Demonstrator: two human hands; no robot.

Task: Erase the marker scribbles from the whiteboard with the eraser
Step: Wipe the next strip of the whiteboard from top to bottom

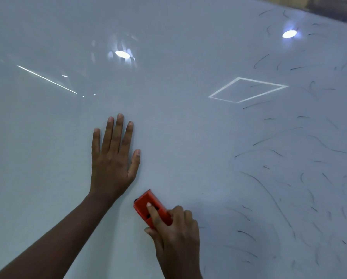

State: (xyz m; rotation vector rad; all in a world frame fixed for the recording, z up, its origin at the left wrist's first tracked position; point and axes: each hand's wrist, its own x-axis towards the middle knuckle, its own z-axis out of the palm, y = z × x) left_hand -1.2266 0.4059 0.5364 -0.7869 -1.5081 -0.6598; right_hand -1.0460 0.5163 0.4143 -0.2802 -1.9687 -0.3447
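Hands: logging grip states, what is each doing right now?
Left hand: open, flat on the whiteboard.
Right hand: closed, holding the eraser.

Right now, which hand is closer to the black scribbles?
The right hand. It grips the orange eraser just beside the marker scribbles on the right of the whiteboard. The left hand rests flat farther left, on clean board.
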